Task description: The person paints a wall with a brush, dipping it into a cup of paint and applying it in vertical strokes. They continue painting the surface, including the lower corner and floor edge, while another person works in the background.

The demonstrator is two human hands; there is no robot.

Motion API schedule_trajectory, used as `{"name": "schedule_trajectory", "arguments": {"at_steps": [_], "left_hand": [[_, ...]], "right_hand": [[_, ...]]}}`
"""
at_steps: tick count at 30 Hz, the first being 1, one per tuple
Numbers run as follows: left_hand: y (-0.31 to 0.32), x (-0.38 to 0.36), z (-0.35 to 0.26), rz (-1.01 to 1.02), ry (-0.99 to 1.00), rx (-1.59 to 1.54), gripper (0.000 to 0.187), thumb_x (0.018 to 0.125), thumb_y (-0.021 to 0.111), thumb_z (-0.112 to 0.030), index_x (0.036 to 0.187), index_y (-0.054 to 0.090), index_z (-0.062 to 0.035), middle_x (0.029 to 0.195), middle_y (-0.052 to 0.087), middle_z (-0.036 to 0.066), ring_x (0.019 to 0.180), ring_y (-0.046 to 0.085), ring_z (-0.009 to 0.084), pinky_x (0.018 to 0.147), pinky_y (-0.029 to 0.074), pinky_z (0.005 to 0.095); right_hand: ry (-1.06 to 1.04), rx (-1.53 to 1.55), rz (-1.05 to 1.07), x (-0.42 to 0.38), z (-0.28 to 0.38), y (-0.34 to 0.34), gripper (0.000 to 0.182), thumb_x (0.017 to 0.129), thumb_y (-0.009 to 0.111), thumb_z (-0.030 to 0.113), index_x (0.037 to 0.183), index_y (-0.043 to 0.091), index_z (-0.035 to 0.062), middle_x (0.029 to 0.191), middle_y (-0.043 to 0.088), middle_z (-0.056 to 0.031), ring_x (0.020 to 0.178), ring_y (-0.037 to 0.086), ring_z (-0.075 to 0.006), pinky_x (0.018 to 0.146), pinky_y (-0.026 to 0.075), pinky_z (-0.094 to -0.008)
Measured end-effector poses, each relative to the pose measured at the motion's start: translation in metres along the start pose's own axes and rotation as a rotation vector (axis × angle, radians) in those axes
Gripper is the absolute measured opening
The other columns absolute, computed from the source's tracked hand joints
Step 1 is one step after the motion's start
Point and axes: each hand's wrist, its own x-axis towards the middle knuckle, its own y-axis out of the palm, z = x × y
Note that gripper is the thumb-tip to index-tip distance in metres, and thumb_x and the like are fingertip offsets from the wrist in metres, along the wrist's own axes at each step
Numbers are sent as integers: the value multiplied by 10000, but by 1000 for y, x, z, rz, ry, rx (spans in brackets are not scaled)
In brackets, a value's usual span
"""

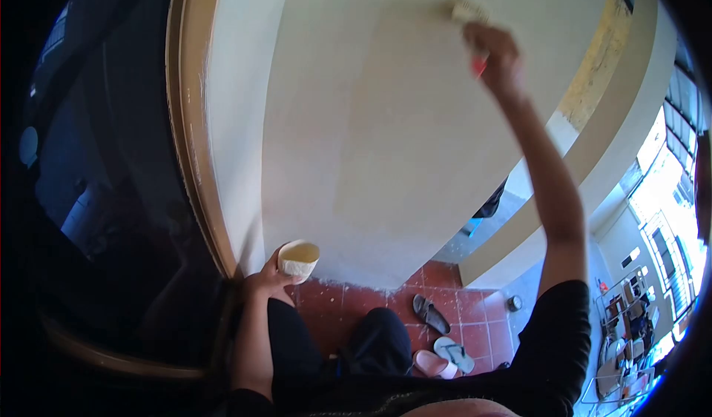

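Note:
My right hand, raised high at the upper right, is closed around the handle of a paintbrush. Pale bristles touch or nearly touch the light wall, and a bit of red shows below my fist. Low on the left, my left hand grips a whitish cup from its side. Yellowish paint appears to lie inside the cup. A faintly different shade marks a broad upright band on the wall.
A brown door frame with dark glass runs along the left. Sandals and a dark slipper lie on the red tiled floor. A pillar stands at right, with a loaded rack beyond.

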Motion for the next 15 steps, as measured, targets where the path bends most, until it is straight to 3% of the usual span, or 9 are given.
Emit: {"name": "schedule_trajectory", "arguments": {"at_steps": [2,6,9,11,12,13,15], "left_hand": [[-1,-1,3,-11,6,9,879,596,830,-55,1355,388,-71,1259,518,51,1182,488,195,1006,396,375],[-7,0,14,-20,24,58,881,594,830,-36,1358,392,-76,1275,512,56,1191,485,200,1019,388,372],[-19,2,28,-17,33,107,890,604,823,-22,1373,379,-81,1284,508,58,1197,481,203,1020,389,371],[-20,2,29,27,25,145,926,614,841,-91,1402,355,-103,1312,507,79,1239,461,220,1034,373,372],[-14,-1,19,-15,-28,185,918,616,837,-74,1401,360,-106,1305,512,74,1228,473,219,1034,376,372],[-11,-2,14,-17,-30,185,918,616,837,-74,1401,360,-106,1305,512,74,1228,473,219,1034,376,372],[-5,-3,6,-6,-9,42,916,616,836,-53,1399,363,-105,1291,518,66,1225,476,217,1037,378,373]], "right_hand": [[2,38,113,-38,40,5,276,664,648,-11,927,647,72,949,671,-54,822,618,-255,753,518,-364],[-86,328,379,-96,119,0,308,640,674,18,940,645,85,947,663,-34,850,617,-233,742,529,-342],[243,581,801,-93,142,-8,182,787,666,85,966,661,118,949,675,-63,843,632,-233,739,532,-343],[285,427,778,-82,109,1,157,840,646,135,996,670,128,942,682,-81,850,643,-250,750,534,-332],[385,499,652,-71,78,8,186,832,662,148,1015,677,122,940,687,-88,875,658,-227,778,530,-308],[557,453,690,-30,59,-6,198,831,680,146,1024,675,106,959,692,-83,902,664,-178,802,522,-284],[659,621,245,-9,-10,6,219,808,712,95,1022,670,82,933,702,-51,867,668,-146,802,521,-263]]}}
